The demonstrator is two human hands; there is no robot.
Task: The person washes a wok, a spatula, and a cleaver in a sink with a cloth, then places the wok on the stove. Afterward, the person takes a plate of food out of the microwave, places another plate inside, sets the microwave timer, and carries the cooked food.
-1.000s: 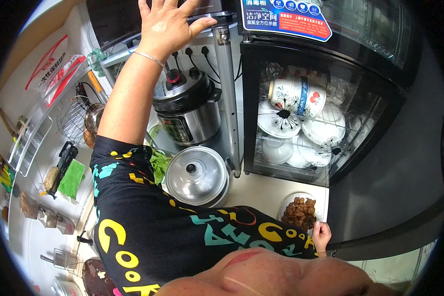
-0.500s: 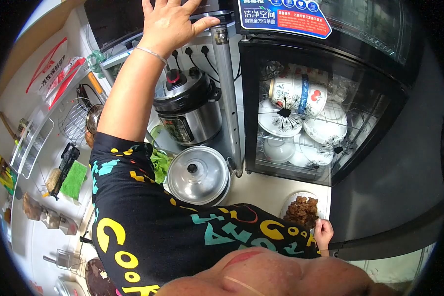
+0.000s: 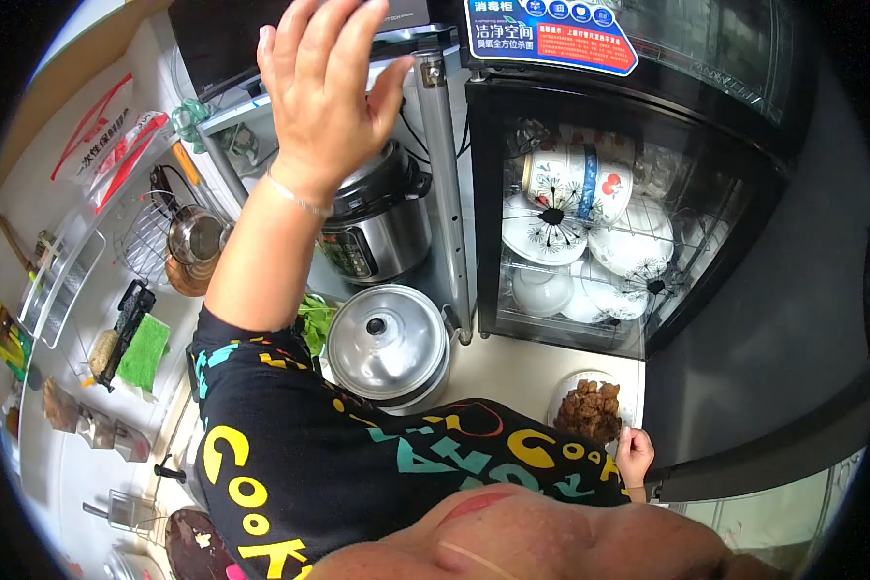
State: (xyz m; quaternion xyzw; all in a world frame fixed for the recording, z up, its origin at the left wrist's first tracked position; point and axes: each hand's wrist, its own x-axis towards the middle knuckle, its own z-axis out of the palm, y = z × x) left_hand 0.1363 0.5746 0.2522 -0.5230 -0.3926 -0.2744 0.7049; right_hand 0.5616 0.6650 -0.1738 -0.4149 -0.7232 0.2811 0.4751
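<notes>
Raised in front of the black-fronted appliance (image 3: 232,43), my left hand (image 3: 329,106) has its fingers stretched out and its thumb apart, with nothing in it. It covers the lid of the pressure cooker (image 3: 387,232) below. At the lower right, my right hand (image 3: 634,454) is closed at the edge of a white plate (image 3: 630,394). Brown chunks of cooked food (image 3: 590,411) lie heaped on that plate. My right fingers are curled at the rim, with the thumb uppermost.
A lidded metal pot (image 3: 387,343) stands near my body, with green leaves (image 3: 314,324) beside it. A metal post (image 3: 445,193) rises behind. On the right is a glass-door cabinet (image 3: 483,213) of bowls and plates. Pans (image 3: 195,237) and a green sponge (image 3: 145,353) are on the left.
My left hand has come back toward my body from the appliance front, now hiding the cooker's lid. My right hand stays at the plate's edge.
</notes>
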